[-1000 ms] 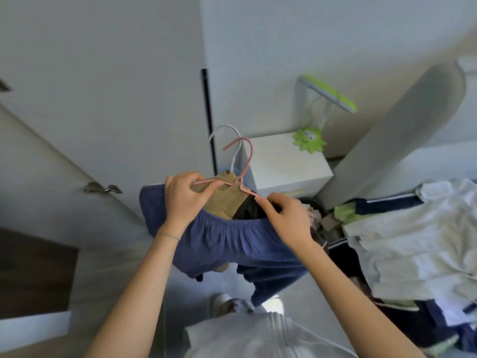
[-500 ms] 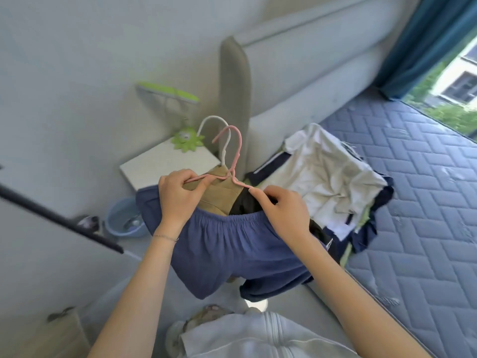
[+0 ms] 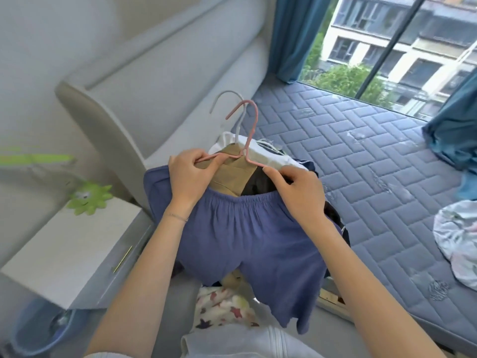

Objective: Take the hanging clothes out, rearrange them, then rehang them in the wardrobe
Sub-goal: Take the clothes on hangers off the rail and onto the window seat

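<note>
I hold a bundle of hung clothes in front of me over the bed's edge. My left hand (image 3: 189, 177) pinches the left arm of a pink hanger (image 3: 249, 140). My right hand (image 3: 296, 192) grips its right arm. A white hanger (image 3: 232, 109) hooks up just behind the pink one. Blue shorts (image 3: 247, 241) with an elastic waist hang frontmost. Behind them show a tan garment (image 3: 232, 174), a black one (image 3: 258, 184) and a white one (image 3: 265, 153). How the rear garments are hung is hidden.
A blue quilted mattress (image 3: 361, 156) spreads to the right, with a pale patterned cloth (image 3: 459, 241) on it. The grey headboard (image 3: 160, 81) rises behind. A white nightstand (image 3: 67, 249) with a green lamp (image 3: 87, 197) stands left, a blue bin (image 3: 38, 329) below it. Teal curtains (image 3: 291, 34) flank the window.
My view has swung right from the wardrobe door and nightstand to the bed and window. Both hands keep the same hold on the pink hanger, and the bundle came along.
</note>
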